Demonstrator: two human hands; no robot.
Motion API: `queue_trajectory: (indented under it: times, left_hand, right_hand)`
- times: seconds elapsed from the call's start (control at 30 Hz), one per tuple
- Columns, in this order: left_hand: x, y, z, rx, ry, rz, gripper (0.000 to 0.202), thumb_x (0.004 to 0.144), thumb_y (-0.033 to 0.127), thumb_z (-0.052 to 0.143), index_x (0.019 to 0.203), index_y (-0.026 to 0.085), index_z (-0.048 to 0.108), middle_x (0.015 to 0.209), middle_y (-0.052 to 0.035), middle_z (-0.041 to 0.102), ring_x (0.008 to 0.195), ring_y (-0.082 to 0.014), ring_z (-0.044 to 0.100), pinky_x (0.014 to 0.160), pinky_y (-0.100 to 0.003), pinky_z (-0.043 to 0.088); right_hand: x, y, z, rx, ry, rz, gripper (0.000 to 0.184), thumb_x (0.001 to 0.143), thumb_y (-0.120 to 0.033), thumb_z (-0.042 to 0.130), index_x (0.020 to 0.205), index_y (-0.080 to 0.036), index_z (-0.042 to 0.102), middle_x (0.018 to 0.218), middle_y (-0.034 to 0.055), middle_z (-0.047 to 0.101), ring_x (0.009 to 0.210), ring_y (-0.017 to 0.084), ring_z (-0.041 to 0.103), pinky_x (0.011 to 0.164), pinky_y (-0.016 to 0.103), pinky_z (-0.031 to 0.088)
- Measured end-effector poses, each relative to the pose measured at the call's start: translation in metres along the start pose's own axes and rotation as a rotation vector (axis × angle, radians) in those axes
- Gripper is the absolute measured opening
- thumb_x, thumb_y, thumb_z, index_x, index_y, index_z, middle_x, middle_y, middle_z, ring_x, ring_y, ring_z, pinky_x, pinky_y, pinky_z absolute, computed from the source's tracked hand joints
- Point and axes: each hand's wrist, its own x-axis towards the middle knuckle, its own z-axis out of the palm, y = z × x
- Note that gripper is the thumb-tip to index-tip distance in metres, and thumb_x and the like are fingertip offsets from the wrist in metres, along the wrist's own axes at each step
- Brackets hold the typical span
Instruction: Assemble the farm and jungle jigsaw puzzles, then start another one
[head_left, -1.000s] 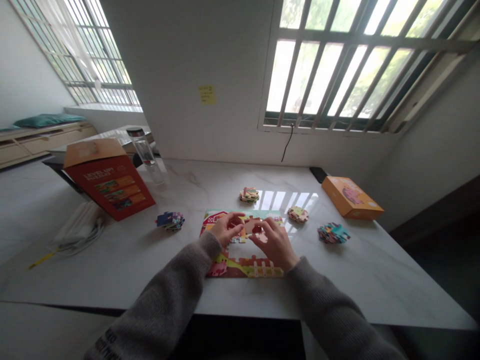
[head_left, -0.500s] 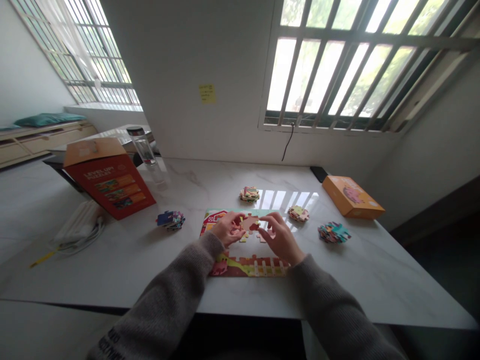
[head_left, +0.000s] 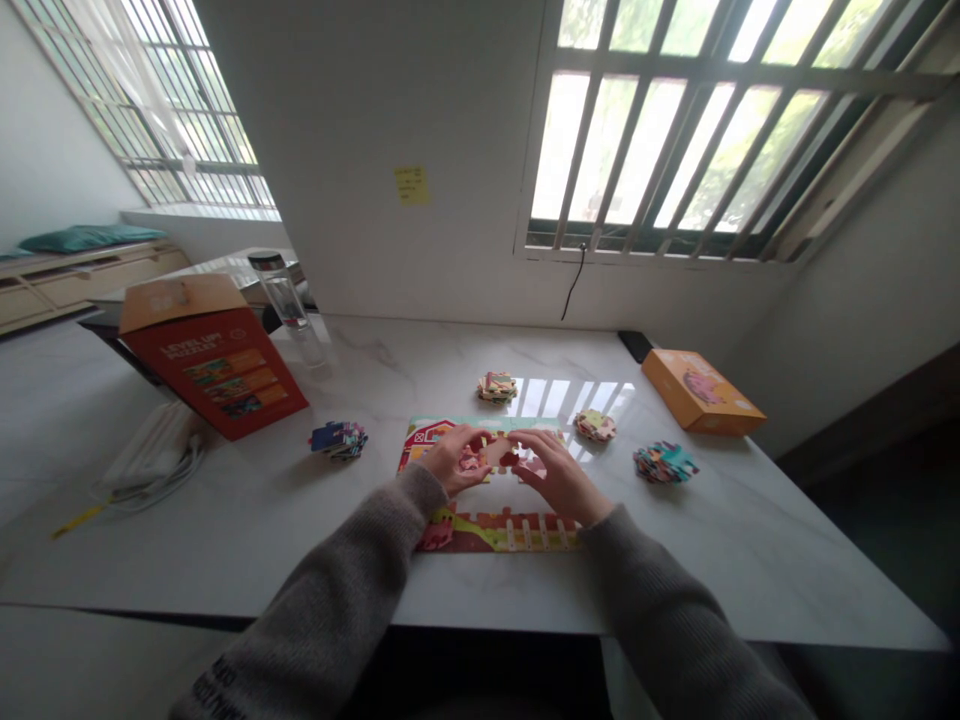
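A partly built farm jigsaw puzzle point(head_left: 495, 532) lies flat on the white marble table point(head_left: 262, 520) in front of me, with a fence strip along its near edge and a bare gap in the middle. My left hand point(head_left: 450, 458) and my right hand point(head_left: 559, 475) meet over its upper part. Both pinch one puzzle piece point(head_left: 501, 451) between their fingertips, held low against the puzzle's top row. Grey sleeves cover both forearms.
Small stacks of loose pieces lie around the puzzle: one at the left point(head_left: 339, 439), one behind point(head_left: 498, 387), two at the right point(head_left: 595, 425) point(head_left: 664, 462). A red box point(head_left: 214, 365) leans at the left beside a bottle point(head_left: 289, 300); an orange box point(head_left: 701, 392) lies at the right.
Both hands moved the piece away from me, from over the middle gap to the puzzle's upper row, and lowered it closer to the surface.
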Motion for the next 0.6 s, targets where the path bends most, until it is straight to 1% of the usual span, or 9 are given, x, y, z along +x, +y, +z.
queue_trajectory:
  times: [0.1,0.17,0.23,0.33,0.4,0.5,0.6]
  left_hand:
    - [-0.002,-0.002,0.000,-0.027,0.048,-0.051,0.055,0.082,0.026,0.067,0.135,0.019,0.052,0.099,-0.0046,0.066,0.091,-0.0197,0.063,0.089,-0.036,0.052]
    - [-0.003,-0.003,-0.001,-0.028,0.083,-0.076,0.057,0.086,0.028,0.063,0.140,0.018,0.047,0.099,-0.0044,0.066,0.091,-0.0193,0.064,0.089,-0.036,0.051]
    - [-0.003,-0.005,-0.002,0.008,0.088,-0.075,0.046,0.089,0.026,0.059,0.134,0.017,0.054,0.096,-0.0045,0.066,0.089,-0.0194,0.064,0.089,-0.036,0.050]
    - [-0.002,-0.009,-0.002,0.079,0.046,-0.045,0.029,0.089,0.023,0.056,0.116,0.017,0.066,0.093,-0.0056,0.066,0.089,-0.0207,0.063,0.088,-0.036,0.050]
    - [-0.002,-0.012,-0.001,0.099,0.016,-0.019,0.025,0.089,0.021,0.056,0.110,0.017,0.068,0.095,-0.0067,0.066,0.092,-0.0218,0.063,0.088,-0.037,0.050]
    - [-0.003,-0.017,0.002,0.112,-0.004,-0.006,0.022,0.089,0.021,0.056,0.107,0.017,0.069,0.099,-0.0079,0.067,0.095,-0.0226,0.063,0.090,-0.037,0.050]
    - [-0.004,-0.020,0.004,0.126,-0.018,-0.003,0.022,0.089,0.021,0.056,0.106,0.018,0.069,0.099,-0.0076,0.067,0.095,-0.0222,0.063,0.090,-0.037,0.050]
  right_hand:
    - [0.000,0.010,-0.008,-0.052,0.057,0.008,0.042,0.094,-0.026,0.065,0.135,-0.026,0.053,0.124,0.0102,0.065,0.113,0.027,0.060,0.096,0.046,0.052]
    - [-0.002,0.020,-0.017,-0.091,0.084,0.030,0.044,0.092,-0.025,0.067,0.134,-0.025,0.054,0.121,0.0101,0.067,0.110,0.027,0.060,0.094,0.047,0.053]
    - [-0.004,0.030,-0.025,-0.137,0.065,0.061,0.043,0.090,-0.024,0.068,0.131,-0.025,0.057,0.116,0.0093,0.069,0.105,0.027,0.061,0.092,0.047,0.054]
    - [-0.010,0.042,-0.033,-0.186,0.009,0.091,0.039,0.087,-0.022,0.070,0.125,-0.024,0.061,0.110,0.0086,0.071,0.103,0.027,0.061,0.090,0.046,0.054]
    - [-0.012,0.047,-0.035,-0.207,-0.013,0.094,0.037,0.086,-0.021,0.071,0.122,-0.024,0.063,0.110,0.0086,0.071,0.103,0.028,0.061,0.089,0.046,0.053]
    - [-0.015,0.051,-0.034,-0.233,-0.020,0.086,0.035,0.086,-0.020,0.070,0.120,-0.024,0.064,0.110,0.0084,0.071,0.102,0.027,0.061,0.089,0.045,0.053]
    - [-0.015,0.051,-0.033,-0.236,-0.014,0.076,0.033,0.086,-0.020,0.070,0.118,-0.024,0.065,0.111,0.0085,0.072,0.102,0.027,0.063,0.090,0.045,0.053]
